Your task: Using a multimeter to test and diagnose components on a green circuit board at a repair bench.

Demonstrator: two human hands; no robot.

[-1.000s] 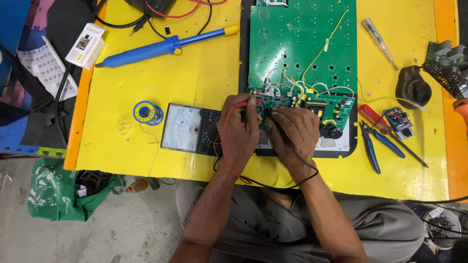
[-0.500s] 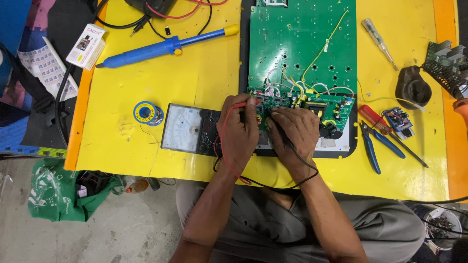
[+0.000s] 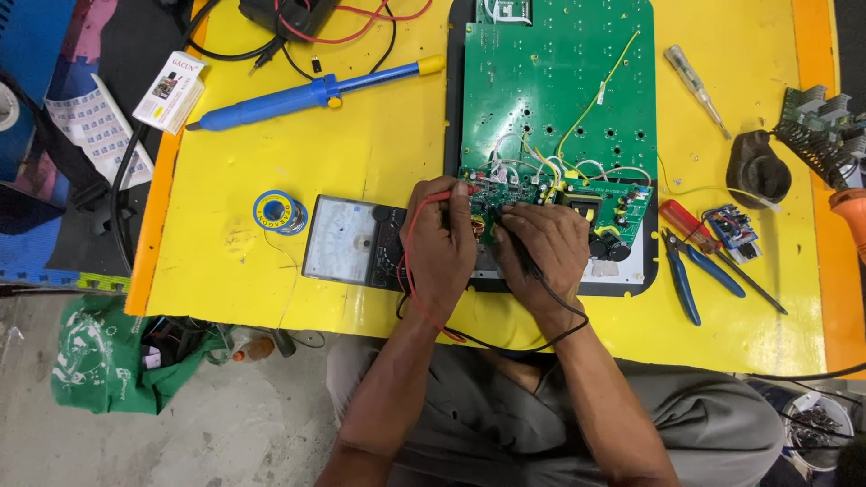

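My left hand (image 3: 439, 243) grips a red test probe (image 3: 448, 193) and my right hand (image 3: 541, 248) grips a black test probe (image 3: 514, 242). Both probe tips rest on a small green circuit board (image 3: 577, 206) with coloured wires. That board lies on the lower end of a large green circuit board (image 3: 559, 86) set in a black housing. The red and black leads loop round my wrists. An analogue multimeter (image 3: 352, 240) lies just left of my left hand, partly hidden by it.
On the yellow table (image 3: 379, 135) lie a blue desoldering pump (image 3: 307, 92), a solder spool (image 3: 279, 212), a screwdriver (image 3: 696, 89), blue-handled cutters (image 3: 690, 275), a red-handled tool (image 3: 686, 225), a small module (image 3: 731, 228) and a black stand (image 3: 756, 167). A green bag (image 3: 99, 361) lies on the floor.
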